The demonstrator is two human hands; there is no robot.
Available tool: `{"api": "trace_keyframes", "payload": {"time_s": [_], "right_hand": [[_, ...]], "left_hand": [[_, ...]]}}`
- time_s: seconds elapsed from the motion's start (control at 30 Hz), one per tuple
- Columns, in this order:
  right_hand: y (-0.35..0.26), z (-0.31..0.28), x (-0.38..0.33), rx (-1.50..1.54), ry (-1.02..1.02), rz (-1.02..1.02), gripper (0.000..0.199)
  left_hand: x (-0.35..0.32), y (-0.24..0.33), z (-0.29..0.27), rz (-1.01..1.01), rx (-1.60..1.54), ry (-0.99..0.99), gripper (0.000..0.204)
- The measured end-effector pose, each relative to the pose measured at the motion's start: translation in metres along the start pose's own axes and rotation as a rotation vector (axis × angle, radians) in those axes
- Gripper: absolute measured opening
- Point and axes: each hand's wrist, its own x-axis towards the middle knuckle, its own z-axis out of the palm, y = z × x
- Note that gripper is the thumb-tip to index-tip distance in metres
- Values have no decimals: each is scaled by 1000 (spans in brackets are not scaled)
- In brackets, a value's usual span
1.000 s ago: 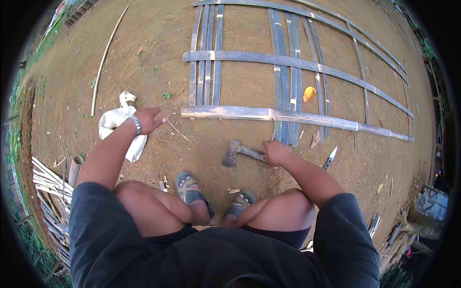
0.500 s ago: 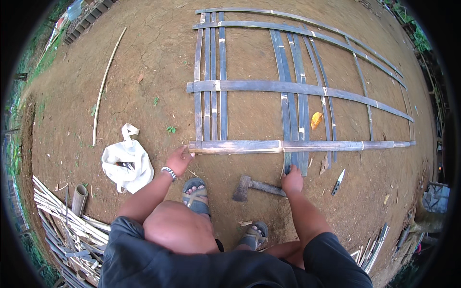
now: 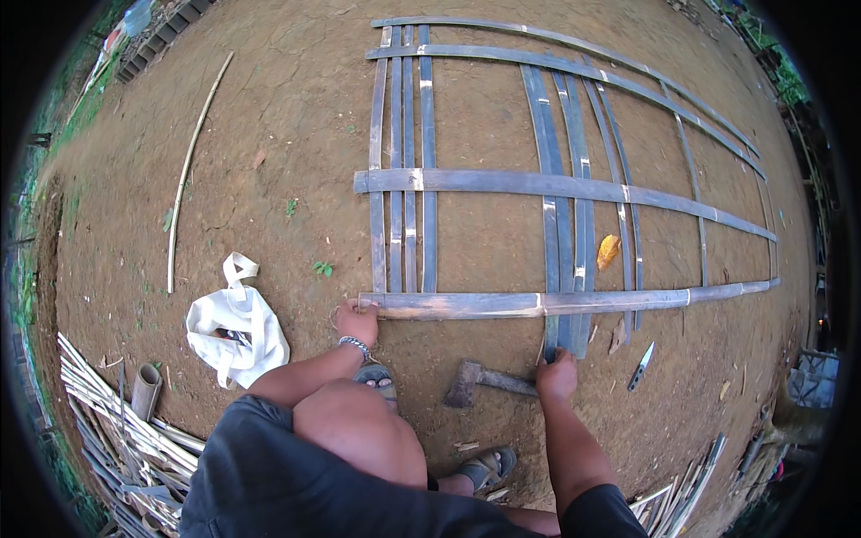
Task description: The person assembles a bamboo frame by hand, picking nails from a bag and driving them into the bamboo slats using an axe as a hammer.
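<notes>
A lattice of split bamboo slats lies on the ground before me. My left hand (image 3: 359,324) is closed at the left end of the nearest crosswise bamboo slat (image 3: 453,306), its fingertips partly hidden. With my right hand (image 3: 557,377) I grip the near end of a lengthwise bamboo slat (image 3: 552,338) that projects past the crosswise one. Another lengthwise slat (image 3: 579,337) runs just to its right. On the ground left of my right wrist rests a hatchet (image 3: 489,381) with a dark head.
A knife (image 3: 641,368) lies to the right. White cloth bag (image 3: 235,327) at left, with a long thin stick (image 3: 191,170) beyond. Bamboo strips (image 3: 134,399) are heaped lower left beside a short bamboo tube (image 3: 145,392); more strips (image 3: 686,484) lie lower right. A yellow leaf (image 3: 608,251) sits within the lattice.
The lattice and ground appear lower in the picture, as my view has tilted. My left hand has come closer round the slat's end. My right hand keeps its place on the lengthwise slat.
</notes>
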Motion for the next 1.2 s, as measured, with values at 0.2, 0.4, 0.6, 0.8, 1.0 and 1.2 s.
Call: {"api": "trace_keyframes", "payload": {"time_s": [0.2, 0.4, 0.6, 0.8, 1.0, 1.2], "right_hand": [[-8, 4, 2, 1, 21, 13, 40], [4, 22, 1, 45, 104, -30, 42], [-15, 29, -12, 265, -30, -178, 43], [-47, 48, -36, 812, -267, -272, 28], [-83, 49, -64, 1201, -562, 17, 19], [-103, 50, -60, 1170, -677, -32, 20]], "left_hand": [[16, -15, 9, -41, -65, 48, 41], [10, 1, -3, -132, -200, -34, 37], [8, -2, -13, -128, -276, -70, 35], [-11, 26, -43, -74, -401, -139, 36], [-7, 19, -58, -54, -484, -177, 32], [-8, 22, -69, -30, -487, -242, 28]]}}
